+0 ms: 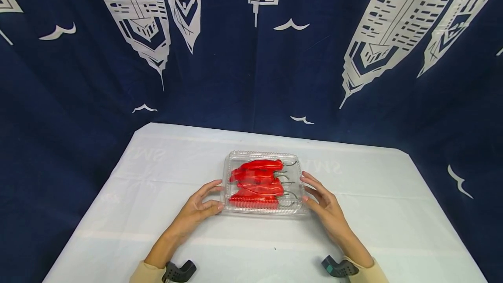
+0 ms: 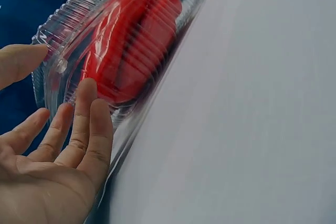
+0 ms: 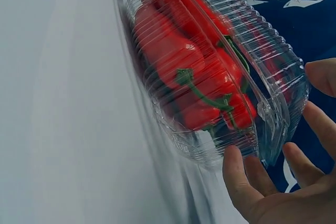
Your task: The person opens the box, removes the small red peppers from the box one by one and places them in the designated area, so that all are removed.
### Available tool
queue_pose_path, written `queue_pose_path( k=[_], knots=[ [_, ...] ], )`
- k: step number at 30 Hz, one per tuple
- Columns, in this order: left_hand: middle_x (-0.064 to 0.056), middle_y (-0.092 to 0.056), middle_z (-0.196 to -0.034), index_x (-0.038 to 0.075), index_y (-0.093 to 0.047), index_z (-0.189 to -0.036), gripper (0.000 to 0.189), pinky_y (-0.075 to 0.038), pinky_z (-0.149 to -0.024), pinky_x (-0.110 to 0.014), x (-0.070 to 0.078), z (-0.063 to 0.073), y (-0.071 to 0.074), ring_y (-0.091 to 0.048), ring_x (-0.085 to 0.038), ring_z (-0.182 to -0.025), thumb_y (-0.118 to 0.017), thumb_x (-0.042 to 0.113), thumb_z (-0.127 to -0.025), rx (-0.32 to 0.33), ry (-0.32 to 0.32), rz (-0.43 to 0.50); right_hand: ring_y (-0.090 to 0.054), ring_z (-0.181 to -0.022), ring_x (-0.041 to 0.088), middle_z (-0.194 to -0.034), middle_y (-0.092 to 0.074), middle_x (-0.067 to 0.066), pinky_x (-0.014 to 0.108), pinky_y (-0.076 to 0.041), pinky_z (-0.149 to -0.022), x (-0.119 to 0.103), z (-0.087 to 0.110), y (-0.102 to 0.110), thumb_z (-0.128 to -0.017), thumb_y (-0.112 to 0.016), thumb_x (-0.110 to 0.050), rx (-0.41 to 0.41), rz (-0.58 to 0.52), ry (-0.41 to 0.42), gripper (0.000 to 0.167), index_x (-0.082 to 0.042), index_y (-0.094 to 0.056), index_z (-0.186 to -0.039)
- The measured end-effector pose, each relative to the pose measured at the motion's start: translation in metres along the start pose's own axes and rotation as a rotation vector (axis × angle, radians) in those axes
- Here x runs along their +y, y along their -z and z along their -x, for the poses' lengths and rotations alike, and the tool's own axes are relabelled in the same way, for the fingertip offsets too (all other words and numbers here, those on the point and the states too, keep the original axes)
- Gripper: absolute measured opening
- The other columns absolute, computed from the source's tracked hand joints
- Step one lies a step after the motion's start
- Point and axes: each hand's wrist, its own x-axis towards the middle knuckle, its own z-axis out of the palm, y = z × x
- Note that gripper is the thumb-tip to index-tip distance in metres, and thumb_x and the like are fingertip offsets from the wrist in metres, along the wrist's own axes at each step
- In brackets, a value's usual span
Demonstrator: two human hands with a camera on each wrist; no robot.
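A clear plastic clamshell container with ribbed edges rests on the white table, its lid down. Inside lie several long red peppers, their green stems pointing to the right in the head view. My left hand is at the container's left side, thumb by the rim and fingers loosely extended near the wall. On the opposite side, my right hand has its thumb and spread fingers by the right edge. Neither hand is curled round the container; how firmly the fingertips touch it cannot be told.
The white tablecloth has faint printed letters. A dark blue curtain with white building and bird shapes hangs behind the table. A tiny dark speck lies in front of the container. Each wrist wears a dark strapped device.
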Motion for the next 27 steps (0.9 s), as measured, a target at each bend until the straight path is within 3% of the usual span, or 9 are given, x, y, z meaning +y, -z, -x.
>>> queue_pose_path(
  k=[12,22,27],
  knots=[
    [-0.017,-0.035,-0.148,0.01,-0.026,-0.157,0.075,-0.053,-0.096,-0.027,-0.0003,0.0002,-0.0017,-0.064,-0.011,-0.105,-0.067,0.006,-0.094,-0.015,0.024,0.079,-0.038,-0.142,0.005,-0.16,-0.032,0.02,0.018,-0.039,-0.109,-0.0013,-0.001,-0.0005,-0.095,-0.06,0.004,-0.013,-0.006,0.006,0.045,0.009,-0.05,-0.139],
    [-0.006,-0.037,-0.14,0.021,-0.026,-0.158,0.079,-0.055,-0.089,-0.027,-0.0009,-0.0003,-0.0039,-0.063,-0.009,-0.093,-0.068,0.005,-0.093,-0.004,0.051,0.102,-0.041,-0.141,0.006,-0.161,-0.031,0.018,0.019,-0.039,-0.109,-0.0006,-0.0008,0.0007,-0.095,-0.06,0.006,-0.032,-0.031,0.02,0.047,0.008,-0.049,-0.14],
    [-0.004,-0.039,-0.135,0.02,-0.025,-0.158,0.079,-0.054,-0.087,-0.027,-0.0026,-0.0004,-0.0042,-0.061,-0.008,-0.091,-0.067,0.004,-0.093,-0.017,0.049,0.133,-0.041,-0.14,0.006,-0.161,-0.031,0.02,0.02,-0.039,-0.109,-0.001,-0.0004,0.0006,-0.094,-0.06,0.007,-0.036,-0.037,0.026,0.047,0.008,-0.049,-0.14]
  ],
)
